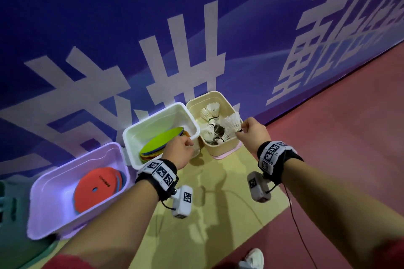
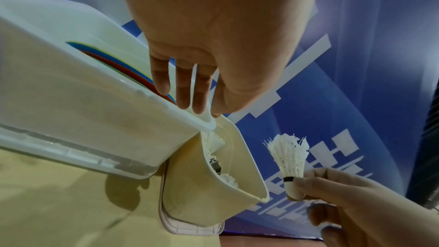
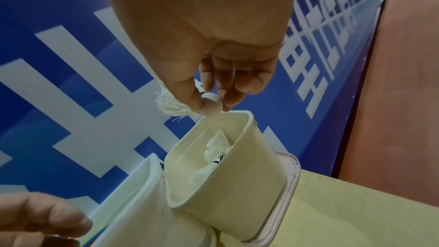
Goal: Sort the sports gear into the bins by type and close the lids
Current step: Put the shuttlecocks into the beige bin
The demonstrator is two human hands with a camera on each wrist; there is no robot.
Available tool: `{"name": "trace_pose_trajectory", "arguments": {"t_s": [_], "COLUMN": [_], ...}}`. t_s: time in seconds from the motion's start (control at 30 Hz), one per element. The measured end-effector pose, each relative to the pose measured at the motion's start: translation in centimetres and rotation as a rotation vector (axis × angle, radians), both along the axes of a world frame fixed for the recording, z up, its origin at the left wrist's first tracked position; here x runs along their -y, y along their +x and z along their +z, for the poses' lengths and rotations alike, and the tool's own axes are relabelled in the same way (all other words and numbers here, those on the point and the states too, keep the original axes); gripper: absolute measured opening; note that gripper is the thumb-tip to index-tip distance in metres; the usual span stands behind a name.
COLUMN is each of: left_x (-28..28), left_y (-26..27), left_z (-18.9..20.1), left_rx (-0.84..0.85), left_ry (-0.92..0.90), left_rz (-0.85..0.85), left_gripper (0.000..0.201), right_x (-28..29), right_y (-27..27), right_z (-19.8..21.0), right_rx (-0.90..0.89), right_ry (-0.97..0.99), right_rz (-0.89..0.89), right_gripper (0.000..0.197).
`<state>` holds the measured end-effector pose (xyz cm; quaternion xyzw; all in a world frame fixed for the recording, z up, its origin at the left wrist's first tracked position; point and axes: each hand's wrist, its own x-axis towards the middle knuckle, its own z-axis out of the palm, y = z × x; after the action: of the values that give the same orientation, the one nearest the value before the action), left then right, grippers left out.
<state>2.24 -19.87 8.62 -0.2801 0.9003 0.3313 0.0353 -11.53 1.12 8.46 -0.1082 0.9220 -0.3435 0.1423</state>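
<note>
Three lidless plastic bins stand in a row against the blue printed banner wall [image 1: 109, 28], and I take them from the biggest down: a lilac rectangular bin [image 1: 43, 214] holding flat red and blue discs, a white rectangular bin [image 1: 129, 137] of green and orange flat discs, and a small cream square tub [image 1: 218, 96] full of white shuttlecocks. My left hand [image 1: 181, 148] rests at the white bin's near corner, its straight fingers [image 2: 185, 89] on the rim and closed on nothing. My right hand [image 1: 251, 131] pinches one white plastic-skirted shuttlecock [image 2: 288, 159] by its rounded cork base between thumb and fingertips [image 3: 192, 97], skirt pointing away from the palm, just above the cream tub's rim on the thumb side. I judge it nearly weightless, the cork firm and a little slick, the skirt springy but easily bent, so the base is the right place to hold and a short drop into the tub should do it no harm. Something dark lies among the shuttlecocks below my fingertips; I cannot make it out. A pinkish lid [image 3: 291, 168] seems to sit under the tub; the other lids are hidden or out of frame.
</note>
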Motion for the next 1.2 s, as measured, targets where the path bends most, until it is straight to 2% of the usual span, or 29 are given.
{"name": "trace_pose_trajectory", "arguments": {"t_s": [0.27, 0.43, 0.6, 0.93, 1.2], "left_x": [-1.6, -1.6, -1.6, -1.7, -1.6], "left_y": [-3.5, -3.5, -3.5, -3.9, -3.6], "left_z": [-1.3, -2.3, -2.8, -3.7, -3.9], "left_rx": [0.027, 0.02, -0.016, 0.0, 0.051], "left_ry": [-0.001, 0.016, 0.016, -0.027, -0.002], "left_rz": [0.139, 0.221, 0.251, 0.253, 0.201], "left_gripper": [0.018, 0.018, 0.023, 0.025, 0.027], "right_x": [3.1, 5.2, 6.2, 5.8, 4.9], "right_y": [-7.5, -9.2, -10.3, -10.3, -9.6], "right_z": [-2.8, -4.9, -6.1, -6.0, -5.1], "right_rx": [-0.08, -0.117, -0.202, -0.204, -0.142], "right_ry": [0.287, 0.381, 0.479, 0.506, 0.401], "right_rz": [0.235, 0.337, 0.389, 0.401, 0.424], "right_gripper": [0.018, 0.02, 0.031, 0.027, 0.014]}}
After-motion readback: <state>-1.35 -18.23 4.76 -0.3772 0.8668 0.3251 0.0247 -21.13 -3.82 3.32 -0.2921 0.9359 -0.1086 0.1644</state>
